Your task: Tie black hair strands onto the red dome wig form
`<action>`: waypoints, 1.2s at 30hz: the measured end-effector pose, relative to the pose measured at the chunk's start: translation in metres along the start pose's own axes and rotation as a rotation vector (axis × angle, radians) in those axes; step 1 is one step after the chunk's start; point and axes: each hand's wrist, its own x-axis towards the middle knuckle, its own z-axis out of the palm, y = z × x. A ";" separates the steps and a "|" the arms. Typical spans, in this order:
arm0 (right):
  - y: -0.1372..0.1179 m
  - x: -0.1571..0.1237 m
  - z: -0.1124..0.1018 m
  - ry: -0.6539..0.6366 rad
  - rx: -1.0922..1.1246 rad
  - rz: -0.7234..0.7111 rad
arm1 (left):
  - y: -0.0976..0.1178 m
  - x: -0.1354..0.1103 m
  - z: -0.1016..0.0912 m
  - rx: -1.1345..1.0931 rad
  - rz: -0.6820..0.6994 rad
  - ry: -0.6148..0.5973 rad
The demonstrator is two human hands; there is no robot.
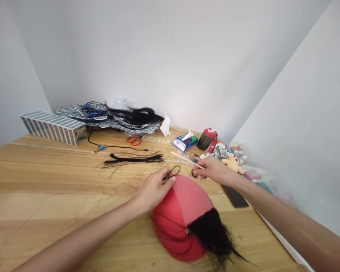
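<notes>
A red dome-shaped wig cap (181, 211) lies on the wooden table (45, 189), with black hair (215, 238) attached at its near side. My left hand (154, 189) rests on the cap's top and pinches a small loop of black hair strands (173, 172). My right hand (211, 169), just beyond the cap, holds a thin wooden-handled needle tool (185, 159) that points back and to the left. A bundle of loose black hair (134, 159) lies on the table behind the left hand.
At the back are a row of boxes (55, 127), a pile of packets and cables (113, 117), red scissors (134, 141), a tissue pack (185, 141) and a red-lidded cup (206, 138). A phone (235, 196) and a plush toy (232, 162) lie at right by the wall.
</notes>
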 end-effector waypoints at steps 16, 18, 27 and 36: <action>-0.043 -0.073 0.071 0.489 -0.193 -0.621 | -0.010 0.012 0.000 0.055 0.042 -0.014; -0.043 -0.070 0.074 0.463 -0.202 -0.619 | -0.010 0.012 0.000 0.058 0.050 -0.023; -0.048 -0.067 0.076 0.376 -0.185 -0.565 | 0.001 0.011 -0.005 0.077 0.071 -0.052; -0.051 -0.068 0.072 0.423 -0.109 -0.578 | 0.006 0.012 -0.006 0.122 0.059 -0.058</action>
